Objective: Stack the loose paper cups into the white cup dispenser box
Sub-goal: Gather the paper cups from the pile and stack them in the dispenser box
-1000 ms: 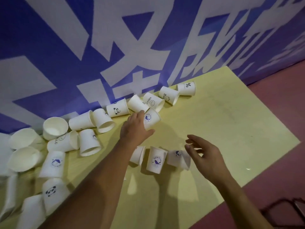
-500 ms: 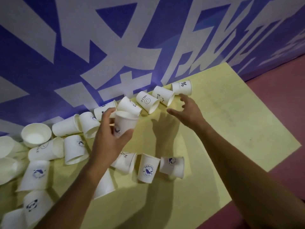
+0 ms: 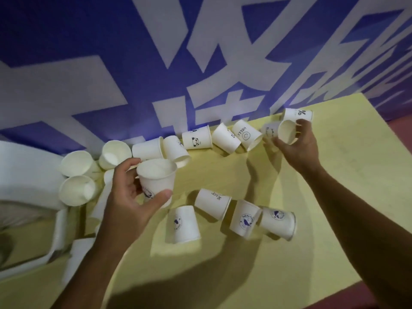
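Observation:
My left hand (image 3: 130,197) grips an upright white paper cup (image 3: 156,179) above the yellow table (image 3: 323,197), thumb in front and fingers behind. My right hand (image 3: 296,148) holds a second cup (image 3: 283,131) near the far wall, its mouth turned toward me. Several loose cups lie along the wall, among them a panda cup (image 3: 197,137) and a HELLO cup (image 3: 247,134). A percent-sign cup (image 3: 297,114) lies just behind my right hand. Several more cups lie near the middle, such as one with a whale print (image 3: 184,224). The white dispenser box (image 3: 24,172) shows at the left edge.
A blue wall banner with big white characters (image 3: 200,63) rises directly behind the table. Dark red floor (image 3: 399,134) shows past the table's right edge. More cups (image 3: 77,190) crowd against the box at left.
My left hand has lifted its cup and turned it upright. My right hand reached the far cups by the wall and took hold of one. The view shifted left, showing the white box.

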Demonstrator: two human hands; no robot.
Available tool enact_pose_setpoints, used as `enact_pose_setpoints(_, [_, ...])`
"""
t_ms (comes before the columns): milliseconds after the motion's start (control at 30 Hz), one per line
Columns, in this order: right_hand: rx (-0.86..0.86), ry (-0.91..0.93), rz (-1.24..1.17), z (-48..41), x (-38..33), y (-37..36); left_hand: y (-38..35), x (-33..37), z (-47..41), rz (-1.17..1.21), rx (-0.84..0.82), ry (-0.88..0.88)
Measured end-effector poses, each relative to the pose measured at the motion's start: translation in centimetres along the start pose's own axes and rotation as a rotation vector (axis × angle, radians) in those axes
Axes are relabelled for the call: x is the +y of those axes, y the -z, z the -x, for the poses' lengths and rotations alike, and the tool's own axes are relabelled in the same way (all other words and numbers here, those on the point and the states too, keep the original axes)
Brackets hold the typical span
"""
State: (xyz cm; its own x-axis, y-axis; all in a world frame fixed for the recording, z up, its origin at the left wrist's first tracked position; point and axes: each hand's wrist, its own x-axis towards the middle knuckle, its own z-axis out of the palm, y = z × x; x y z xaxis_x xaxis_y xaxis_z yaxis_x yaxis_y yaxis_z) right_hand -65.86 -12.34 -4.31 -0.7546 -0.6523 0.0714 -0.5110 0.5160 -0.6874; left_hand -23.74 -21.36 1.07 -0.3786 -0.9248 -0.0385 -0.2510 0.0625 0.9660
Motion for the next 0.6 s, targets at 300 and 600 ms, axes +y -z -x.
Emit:
enact_pose_setpoints(300, [-0.033,0.128,-0.097,12.9,-14.0,1.5,11.2,-1.3,5.7,0.053,0.079,-0.030])
enact_pose_setpoints(600, [-0.253,0.243,-0.297,30.7,-31.0,-9.7,29.7,-4.7,14.8,-0.009,0.076,-0.096])
